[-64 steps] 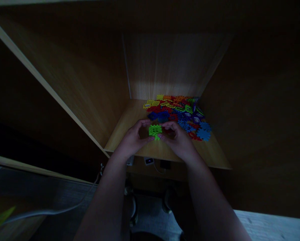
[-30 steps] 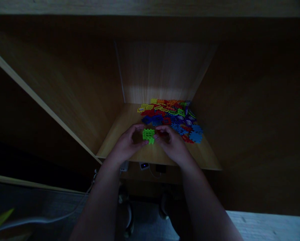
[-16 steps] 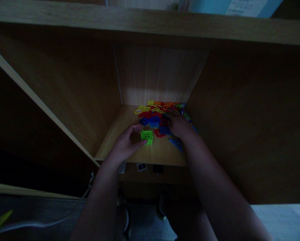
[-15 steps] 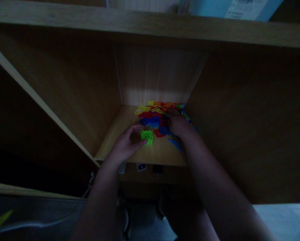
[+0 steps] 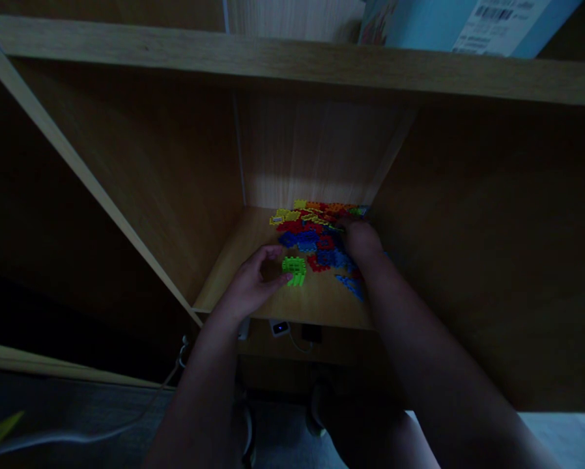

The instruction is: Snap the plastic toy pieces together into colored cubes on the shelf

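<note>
- Head view, only view; light dim, fine detail lost in shadow
- Left hand: bent into a loose C, thumb overlapping the lower left corner of the green block, fingertips just beside its upper left corner; cannot tell whether it grips the block or only steadies it
- Right hand: over the right part of the pile of toothed pieces, fingertips hidden; cannot tell whether they are closed on a piece
- Green block: at the front of the lower shelf, left of the right forearm; probably kept apart from the pile so that it is easy to reach, the left thumb likely there against slipping
- Pile: spread toward the back panel, apparently pushed back to leave working room in front; pieces overlap, mostly flat
- Count: two hands, one green block, one light blue box on the upper shelf, one white device and one dark device beneath the lower shelf
- Pieces by colour: yellow, orange, red, dark blue, lighter blue, some green; several of most, exact number not countable through overlap and the right arm
</note>
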Tool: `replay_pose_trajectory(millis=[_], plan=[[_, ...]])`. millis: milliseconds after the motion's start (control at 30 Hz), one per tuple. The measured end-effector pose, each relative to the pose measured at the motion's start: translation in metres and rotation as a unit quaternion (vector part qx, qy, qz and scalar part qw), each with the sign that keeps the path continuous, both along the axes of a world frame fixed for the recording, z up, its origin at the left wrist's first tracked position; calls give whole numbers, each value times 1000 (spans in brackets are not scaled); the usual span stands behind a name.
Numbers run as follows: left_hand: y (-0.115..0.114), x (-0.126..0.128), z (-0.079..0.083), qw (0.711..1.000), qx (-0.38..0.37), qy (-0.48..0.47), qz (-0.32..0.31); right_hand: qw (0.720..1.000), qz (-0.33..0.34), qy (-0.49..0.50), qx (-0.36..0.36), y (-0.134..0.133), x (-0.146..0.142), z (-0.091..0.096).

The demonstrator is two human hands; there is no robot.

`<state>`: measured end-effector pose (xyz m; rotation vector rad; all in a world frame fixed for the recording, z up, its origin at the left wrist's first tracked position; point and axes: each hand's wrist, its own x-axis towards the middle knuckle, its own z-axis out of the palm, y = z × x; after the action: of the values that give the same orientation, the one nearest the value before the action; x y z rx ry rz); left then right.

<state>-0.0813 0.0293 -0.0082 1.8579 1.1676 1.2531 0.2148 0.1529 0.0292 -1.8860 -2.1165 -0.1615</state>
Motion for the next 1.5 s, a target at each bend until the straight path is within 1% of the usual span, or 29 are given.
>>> replay_pose_trajectory(millis=[133, 267, 400, 500, 633, 700, 733, 767, 833, 933, 1000, 1067, 1133, 1200, 1333, 1433, 1500], plan=[[0, 0, 0, 1000, 0, 0, 6, 996, 21, 57, 68, -2, 8, -1], [0, 0, 0, 1000, 10, -9, 16, 980, 33, 125, 149, -9, 11, 4], [0, 0, 1, 999, 19, -19, 31, 965, 45, 182, 182, -22, 11, 10], [-1, 0, 2, 998, 27, -20, 46, 957, 44, 203, 203, -34, 10, 10], [0, -1, 3, 997, 40, -10, 64, 956, 19, 205, 207, -61, 10, 4], [0, -1, 3, 996, 47, -7, 74, 951, 11, 214, 223, -80, 7, -2], [0, -1, 4, 996, 51, -7, 79, 947, 18, 219, 236, -91, 5, -5], [-1, -1, 5, 995, 56, -9, 84, 938, 36, 227, 258, -103, 1, -8], [-5, 0, 8, 993, 68, -16, 99, 912, 73, 256, 314, -124, -7, -12], [-16, 5, 19, 988, 87, -41, 122, 891, 120, 250, 358, -147, -24, -10], [-25, 13, 28, 988, 76, -81, 102, 876, 141, 259, 381, -155, -37, -5], [-33, 22, 37, 991, 31, -126, 43, 868, 163, 268, 384, -159, -49, -2], [-38, 32, 43, 984, -12, -179, -16, 868, 193, 273, 368, -162, -58, -2], [-39, 40, 46, 973, -36, -225, -45, 870, 222, 275, 345, -165, -65, -6], [-35, 43, 44, 960, -66, -269, -38, 870, 258, 278, 316, -167, -68, -12], [-33, 41, 42, 951, -78, -298, -25, 872, 275, 279, 295, -165, -66, -7], [-33, 39, 41, 948, -87, -305, -36, 873, 276, 284, 286, -163, -65, -4]])
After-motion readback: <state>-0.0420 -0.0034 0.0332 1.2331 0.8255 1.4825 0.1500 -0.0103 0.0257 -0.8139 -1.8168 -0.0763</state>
